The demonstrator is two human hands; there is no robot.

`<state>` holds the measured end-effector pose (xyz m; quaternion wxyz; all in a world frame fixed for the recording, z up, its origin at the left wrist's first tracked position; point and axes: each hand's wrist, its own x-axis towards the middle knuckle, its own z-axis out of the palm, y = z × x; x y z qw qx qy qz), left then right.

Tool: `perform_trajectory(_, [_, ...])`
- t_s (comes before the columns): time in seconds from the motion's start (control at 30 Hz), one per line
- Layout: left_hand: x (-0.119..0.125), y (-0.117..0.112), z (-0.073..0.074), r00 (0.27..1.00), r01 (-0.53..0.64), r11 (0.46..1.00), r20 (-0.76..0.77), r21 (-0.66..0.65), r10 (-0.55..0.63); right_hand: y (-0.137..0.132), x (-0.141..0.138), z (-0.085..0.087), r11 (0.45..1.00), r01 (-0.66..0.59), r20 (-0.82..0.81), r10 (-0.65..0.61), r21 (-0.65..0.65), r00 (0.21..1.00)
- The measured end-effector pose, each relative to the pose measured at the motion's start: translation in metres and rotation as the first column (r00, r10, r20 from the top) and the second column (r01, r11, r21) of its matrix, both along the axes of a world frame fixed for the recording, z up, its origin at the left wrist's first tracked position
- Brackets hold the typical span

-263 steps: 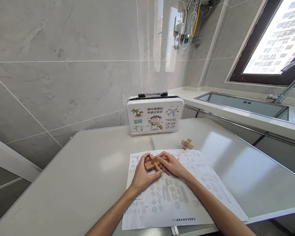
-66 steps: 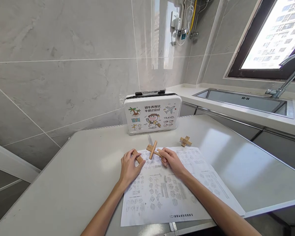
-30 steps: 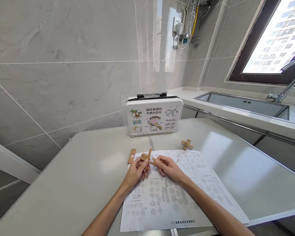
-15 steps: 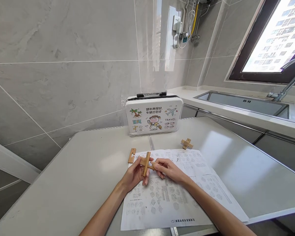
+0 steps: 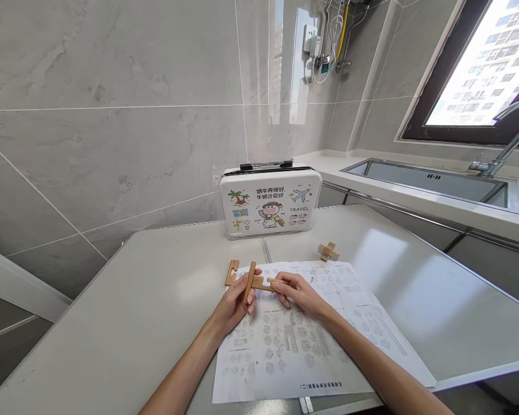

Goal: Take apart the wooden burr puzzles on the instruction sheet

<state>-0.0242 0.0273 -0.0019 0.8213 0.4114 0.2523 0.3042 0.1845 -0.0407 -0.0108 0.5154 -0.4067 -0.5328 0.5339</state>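
My left hand (image 5: 232, 304) is closed on a narrow wooden puzzle piece (image 5: 249, 282) that stands tilted. Crossing behind it is a flat, notched wooden puzzle piece (image 5: 262, 283), whose right end my right hand (image 5: 297, 292) pinches between thumb and fingers. The two pieces meet at my left fingers; how they join is hidden there. Just beyond my left hand, another notched wooden piece (image 5: 232, 272) lies at the edge of the printed sheet (image 5: 285, 369). An assembled wooden cross puzzle (image 5: 328, 251) rests past the sheet's far edge.
A white cartoon case (image 5: 270, 203) wrapped in plastic stands at the back of the white table (image 5: 112, 323), near the tiled wall. To the right are a counter with a sink (image 5: 432, 178) and a faucet (image 5: 508, 141). Under the sheet runs a table seam.
The narrow piece has shifted left and leans more. More of the notched piece shows between my hands, with its notch in view. The things on the table stay put.
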Motion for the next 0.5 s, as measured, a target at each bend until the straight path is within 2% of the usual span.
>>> perform_trajectory(0.17, [-0.0011, -0.0001, 0.002, 1.0, 0.007, 0.998, 0.028, -0.059, -0.006, -0.0012, -0.0003, 0.0027, 1.0, -0.009, 0.003, 0.009, -0.008, 1.0])
perform_trajectory(0.5, [0.0014, 0.0021, 0.0024, 0.998, -0.056, 0.998, 0.021, 0.04, 0.056, -0.0004, -0.0003, 0.0024, 1.0, -0.002, -0.007, 0.002, -0.009, 1.0])
